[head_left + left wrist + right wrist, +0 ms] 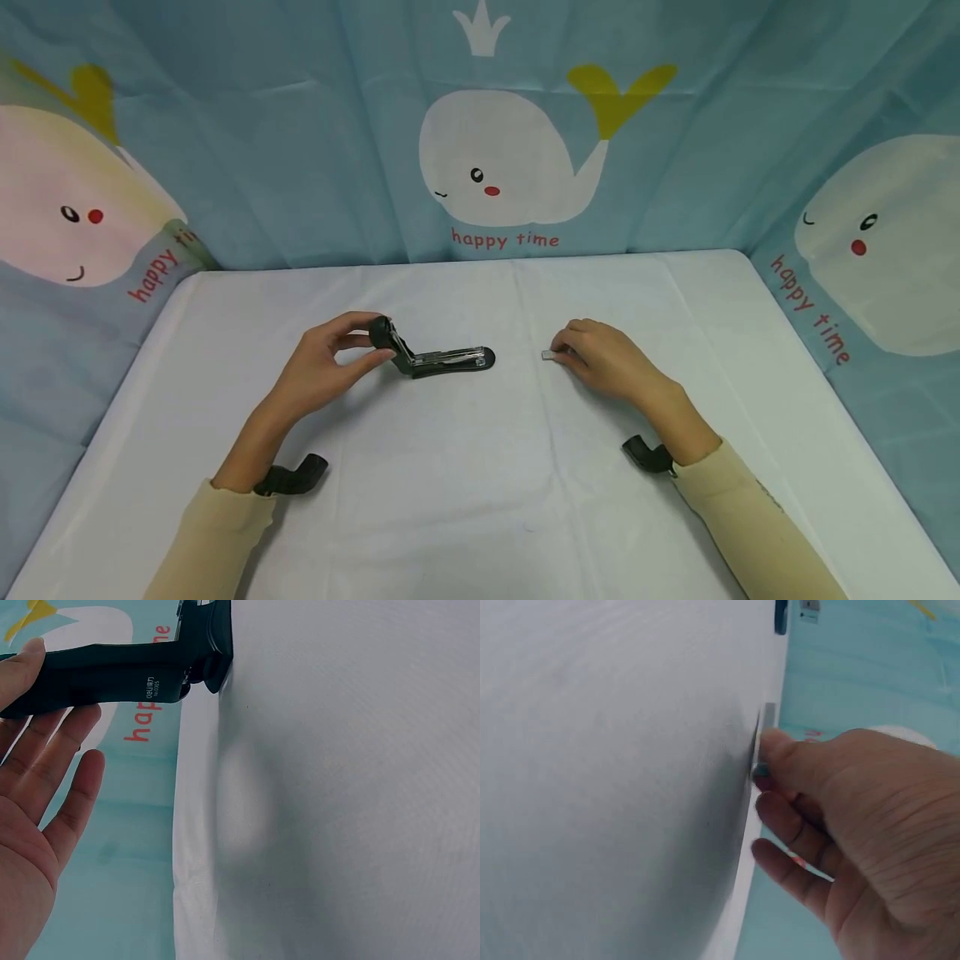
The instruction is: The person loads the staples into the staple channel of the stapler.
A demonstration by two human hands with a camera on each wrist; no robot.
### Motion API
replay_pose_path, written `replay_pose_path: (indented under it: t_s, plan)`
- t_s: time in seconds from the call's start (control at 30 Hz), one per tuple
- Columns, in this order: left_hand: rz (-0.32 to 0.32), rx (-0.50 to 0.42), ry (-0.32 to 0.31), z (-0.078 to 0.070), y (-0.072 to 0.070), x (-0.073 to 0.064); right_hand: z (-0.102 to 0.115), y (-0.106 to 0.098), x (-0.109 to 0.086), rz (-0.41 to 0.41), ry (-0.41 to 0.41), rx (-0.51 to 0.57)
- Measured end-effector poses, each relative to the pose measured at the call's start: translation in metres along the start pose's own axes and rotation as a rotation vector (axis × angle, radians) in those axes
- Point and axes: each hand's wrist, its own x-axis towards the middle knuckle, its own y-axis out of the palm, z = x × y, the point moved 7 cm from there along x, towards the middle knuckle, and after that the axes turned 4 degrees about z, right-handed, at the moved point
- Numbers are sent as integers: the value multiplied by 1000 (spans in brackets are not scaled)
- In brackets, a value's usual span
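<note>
A black stapler (442, 360) lies on the white table (480, 500), its base flat and its top arm swung up and back to the left. My left hand (375, 337) grips that raised arm between thumb and fingers. In the left wrist view the thumb lies on the black arm (112, 679) and the fingers (71, 750) lie beside it. Right of the stapler, my right hand (562, 346) pinches a short silvery strip of staples (550, 356) that rests on the cloth. The right wrist view shows the strip (766, 727) at my fingertips (776, 746), standing on its edge.
A blue curtain printed with white whales (495, 158) closes off the back and both sides of the table. Black camera mounts sit at my left wrist (292, 477) and right wrist (648, 454). White cloth stretches between my forearms to the near edge.
</note>
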Motion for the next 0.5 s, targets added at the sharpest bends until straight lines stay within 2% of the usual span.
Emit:
replay_pose_path:
  t_s: [0.23, 0.37, 0.5]
  plan:
    - [16, -26, 3, -2, 1, 7, 9, -2, 9, -11, -33, 30]
    - [16, -16, -9, -2, 3, 4, 15, 0, 16, 2, -50, 32]
    - [2, 1, 4, -2, 2, 1, 21, 2, 24, 0, -76, 36]
